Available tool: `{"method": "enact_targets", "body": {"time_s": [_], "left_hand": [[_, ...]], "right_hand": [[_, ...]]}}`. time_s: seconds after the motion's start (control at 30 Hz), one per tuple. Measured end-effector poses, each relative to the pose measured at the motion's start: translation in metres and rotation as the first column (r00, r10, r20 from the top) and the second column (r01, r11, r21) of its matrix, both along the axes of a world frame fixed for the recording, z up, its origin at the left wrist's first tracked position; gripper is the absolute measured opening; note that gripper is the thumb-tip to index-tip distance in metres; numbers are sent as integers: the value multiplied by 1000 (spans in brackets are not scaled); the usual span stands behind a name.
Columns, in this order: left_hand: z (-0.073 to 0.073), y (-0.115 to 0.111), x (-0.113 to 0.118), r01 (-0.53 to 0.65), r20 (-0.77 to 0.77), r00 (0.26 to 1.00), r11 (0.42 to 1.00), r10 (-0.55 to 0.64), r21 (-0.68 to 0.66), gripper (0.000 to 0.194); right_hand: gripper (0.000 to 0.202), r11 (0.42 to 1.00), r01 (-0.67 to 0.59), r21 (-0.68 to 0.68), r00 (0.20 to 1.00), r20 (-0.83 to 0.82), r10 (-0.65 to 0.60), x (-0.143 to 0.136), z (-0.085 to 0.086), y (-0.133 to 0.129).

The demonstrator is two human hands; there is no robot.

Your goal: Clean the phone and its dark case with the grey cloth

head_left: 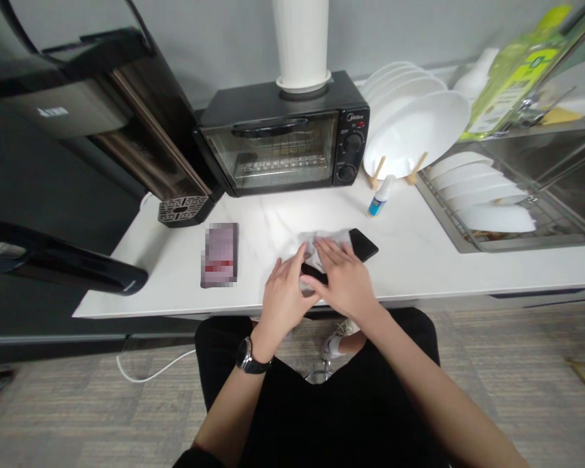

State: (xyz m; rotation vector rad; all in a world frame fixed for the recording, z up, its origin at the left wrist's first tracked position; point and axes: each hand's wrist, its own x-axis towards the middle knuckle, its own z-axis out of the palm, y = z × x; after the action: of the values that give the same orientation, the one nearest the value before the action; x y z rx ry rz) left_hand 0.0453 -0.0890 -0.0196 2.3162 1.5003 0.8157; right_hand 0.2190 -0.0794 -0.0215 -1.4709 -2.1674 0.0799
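Observation:
A flat black object like a phone (364,246) lies on the white counter near its front edge, partly covered by a thin whitish cloth or wipe (342,238). My left hand (283,294) is at its left end, thumb and fingers curved around that end. From the right, my right hand (347,276) presses the cloth onto the object with its fingers close together. The two thumbs almost meet, and both hands hide much of the object. A small white bottle with a blue label (377,203) stands behind it, to the right.
A dark-edged item with a blurred face (220,255) lies left of my hands. Behind are a black toaster oven (283,153), a dark dispenser (141,123) and white plates (409,123). A black cylinder (63,260) juts in at left. The sink (468,244) holds bowls at right.

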Motion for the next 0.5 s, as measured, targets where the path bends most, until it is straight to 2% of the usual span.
{"method": "enact_targets", "body": {"time_s": [0.1, 0.2, 0.27, 0.37, 0.43, 0.5], "left_hand": [[1, -2, -3, 1, -21, 1000, 1000, -1, 3, 98], [3, -2, -5, 2, -21, 1000, 1000, -3, -28, 109], [3, 0, -4, 8, -1, 1000, 999, -8, -36, 111], [1, 3, -1, 21, 37, 999, 999, -19, -44, 107], [0, 5, 1, 22, 48, 999, 998, -20, -52, 108], [-1, 6, 1, 29, 49, 998, 998, -26, -54, 110]], "right_hand": [[71, 992, -125, -37, 992, -5, 125, -11, 4, -25], [71, 980, -188, -66, 982, 0, 188, 16, 4, -44], [66, 988, -141, -70, 990, 18, 143, 44, 2, -43], [64, 999, 31, -14, 998, 56, -31, 68, -1, -25], [68, 993, 112, 27, 992, 60, -114, 62, -3, -13], [72, 995, 94, 41, 994, 51, -96, 41, -3, -12]]}}
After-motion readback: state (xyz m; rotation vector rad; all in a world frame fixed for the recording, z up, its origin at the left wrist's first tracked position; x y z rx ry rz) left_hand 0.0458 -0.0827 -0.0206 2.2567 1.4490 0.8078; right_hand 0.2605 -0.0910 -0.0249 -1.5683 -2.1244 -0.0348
